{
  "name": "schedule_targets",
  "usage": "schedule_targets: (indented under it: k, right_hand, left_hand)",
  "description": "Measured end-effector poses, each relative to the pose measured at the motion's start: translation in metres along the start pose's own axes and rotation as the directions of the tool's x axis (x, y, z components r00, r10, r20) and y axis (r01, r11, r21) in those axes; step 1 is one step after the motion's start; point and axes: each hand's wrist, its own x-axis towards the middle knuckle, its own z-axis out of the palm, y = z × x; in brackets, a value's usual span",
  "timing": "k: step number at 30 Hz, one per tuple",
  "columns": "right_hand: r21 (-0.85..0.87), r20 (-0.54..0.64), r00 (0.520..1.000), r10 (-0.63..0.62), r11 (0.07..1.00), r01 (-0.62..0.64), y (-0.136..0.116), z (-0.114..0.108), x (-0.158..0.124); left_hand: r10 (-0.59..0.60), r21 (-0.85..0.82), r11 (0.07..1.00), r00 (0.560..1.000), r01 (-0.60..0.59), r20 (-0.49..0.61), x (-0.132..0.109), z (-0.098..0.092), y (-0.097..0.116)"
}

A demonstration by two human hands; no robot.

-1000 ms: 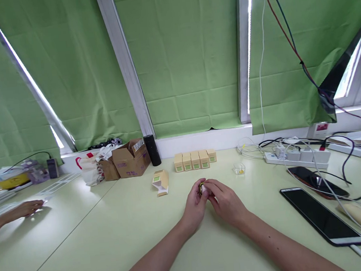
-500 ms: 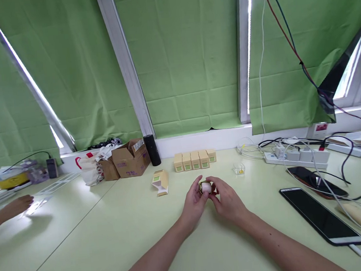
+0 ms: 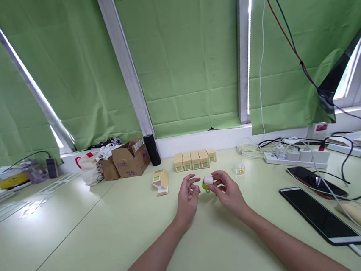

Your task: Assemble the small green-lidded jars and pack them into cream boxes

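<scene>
My right hand [image 3: 229,190] holds a small round item [image 3: 207,183], white on top with a green-yellow casing and a small loop at its lower side, between thumb and fingers above the table. Just left of it, my left hand [image 3: 187,198] has its fingers curved and apart, with nothing in it and a small gap to the item. An opened cardboard box [image 3: 160,182] lies left of my hands. Behind them stands a row of several small cardboard boxes [image 3: 195,160]. A small clear container [image 3: 239,169] with something yellow inside sits to the right.
A black cylinder [image 3: 151,150], a large open carton [image 3: 131,158] and a white bag [image 3: 89,170] stand at the back left. On the right are a power strip [image 3: 297,159], cables, a dark phone [image 3: 317,182] and a larger phone or tablet [image 3: 322,215].
My left hand has let go of the small item and moved slightly left. The item has tipped in my right hand. Another person's hand at the far left has left the view.
</scene>
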Motion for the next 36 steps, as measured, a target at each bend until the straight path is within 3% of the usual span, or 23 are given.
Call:
schedule_targets:
  k: [5,9,12,24,36]
  right_hand:
    - [0.23,0.003,0.993,0.12,0.966,-0.118,0.001,-0.001,0.004]
    - [0.342,0.05,0.971,0.233,0.909,-0.236,-0.002,-0.002,0.007]
    - [0.399,0.082,0.95,0.3,0.864,-0.307,-0.006,-0.002,0.007]
    - [0.44,0.158,0.914,0.374,0.802,-0.404,-0.007,0.002,0.005]
    - [0.475,0.212,0.893,0.396,0.757,-0.449,0.004,-0.001,0.005]
  left_hand:
    - [0.18,0.234,0.955,0.983,-0.184,0.039,-0.003,-0.002,0.001]
    - [0.321,0.374,0.858,0.936,-0.352,0.145,-0.006,-0.004,0.004]
    - [0.362,0.433,0.796,0.906,-0.424,0.221,-0.007,-0.004,0.007]
    - [0.39,0.544,0.693,0.881,-0.473,0.268,-0.005,-0.004,0.0]
    - [0.368,0.507,0.765,0.916,-0.397,0.161,-0.002,-0.003,-0.005]
